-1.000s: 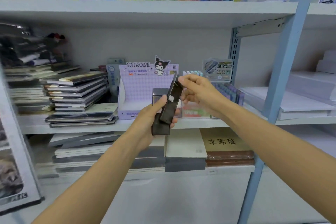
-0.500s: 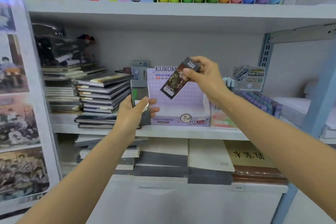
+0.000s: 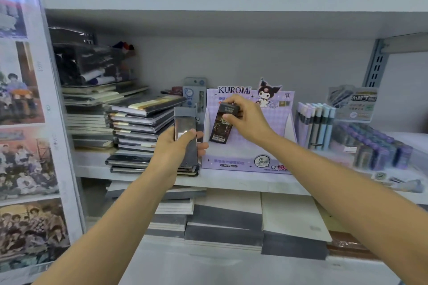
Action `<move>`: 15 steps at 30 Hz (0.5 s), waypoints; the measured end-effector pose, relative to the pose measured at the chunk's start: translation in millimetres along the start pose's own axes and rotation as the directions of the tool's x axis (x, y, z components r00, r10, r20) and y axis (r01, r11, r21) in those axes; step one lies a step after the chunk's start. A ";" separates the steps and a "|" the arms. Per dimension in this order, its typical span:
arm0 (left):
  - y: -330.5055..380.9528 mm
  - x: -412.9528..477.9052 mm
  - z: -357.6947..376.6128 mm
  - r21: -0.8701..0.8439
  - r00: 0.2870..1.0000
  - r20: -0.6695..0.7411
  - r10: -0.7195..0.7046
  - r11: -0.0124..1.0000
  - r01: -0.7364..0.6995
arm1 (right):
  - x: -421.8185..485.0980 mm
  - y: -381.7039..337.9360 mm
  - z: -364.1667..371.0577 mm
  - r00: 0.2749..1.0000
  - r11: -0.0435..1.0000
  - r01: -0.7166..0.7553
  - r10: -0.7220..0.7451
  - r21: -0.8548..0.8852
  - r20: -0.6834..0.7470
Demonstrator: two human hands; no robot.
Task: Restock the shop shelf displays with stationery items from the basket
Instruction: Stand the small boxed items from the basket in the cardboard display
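Right hand (image 3: 249, 120): fingers pinch top end of dark card pack (image 3: 220, 128). Pack hangs tilted below fingers, before back panel of purple Kuromi display box (image 3: 234, 162). Left hand (image 3: 174, 154): fingers curled round stack of dark packs (image 3: 185, 127), just left of box, above shelf (image 3: 231, 180).

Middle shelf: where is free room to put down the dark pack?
Free: the tray floor of the purple display box, between its side walls; a shelf strip before it. Crowded: notebooks on the left, pens and small packs on the right.
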State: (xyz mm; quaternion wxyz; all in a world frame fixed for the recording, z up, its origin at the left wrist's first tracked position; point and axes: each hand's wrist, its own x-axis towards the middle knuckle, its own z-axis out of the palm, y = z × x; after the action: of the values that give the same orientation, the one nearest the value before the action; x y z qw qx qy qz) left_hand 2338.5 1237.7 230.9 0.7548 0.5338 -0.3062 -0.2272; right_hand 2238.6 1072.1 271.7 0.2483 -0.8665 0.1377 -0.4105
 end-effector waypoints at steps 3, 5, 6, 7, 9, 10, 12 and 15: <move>0.1 2.0 -1.9 -0.002 1.000 0.016 -0.021 1.000 0.022 | 6.1 -1.4 -3.5 0.998 0.998 0.022 -0.019 -0.056 0.063; -0.3 3.2 -2.1 0.008 0.999 0.029 -0.029 1.000 0.029 | 8.6 -4.0 -4.5 0.996 0.997 0.036 -0.030 -0.071 0.080; -0.3 3.7 -2.0 0.023 0.999 0.037 -0.034 0.999 0.033 | 9.2 -5.7 -4.1 0.996 0.997 0.035 -0.028 -0.076 0.089; -0.2 4.1 -2.1 0.040 0.998 0.044 -0.039 0.998 0.038 | 10.3 -7.0 -4.0 0.994 0.996 0.028 -0.020 -0.080 0.107; 0.1 4.4 -2.0 0.049 0.998 0.051 -0.047 0.998 0.044 | 13.6 -7.8 -4.6 0.986 0.994 0.010 0.009 -0.109 0.168; 0.2 4.3 -2.0 0.040 0.997 0.053 -0.048 0.998 0.046 | 15.2 -7.9 -4.6 0.979 0.991 0.004 0.023 -0.132 0.202; 0.4 3.4 -2.8 0.028 0.998 0.046 -0.048 0.999 0.047 | 15.5 -7.2 -1.9 0.972 0.988 0.008 0.029 -0.156 0.233; 0.0 2.5 -3.9 0.047 0.998 0.041 -0.047 0.998 0.045 | 8.5 -8.0 8.2 0.989 0.992 0.040 -0.022 -0.118 0.148</move>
State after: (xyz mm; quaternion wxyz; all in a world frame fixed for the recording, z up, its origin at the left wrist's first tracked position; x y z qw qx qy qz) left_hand 2343.0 1238.6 230.5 0.7303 0.5529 -0.3146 -0.2488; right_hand 2250.6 1077.7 277.1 0.1986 -0.9097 0.1300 -0.3406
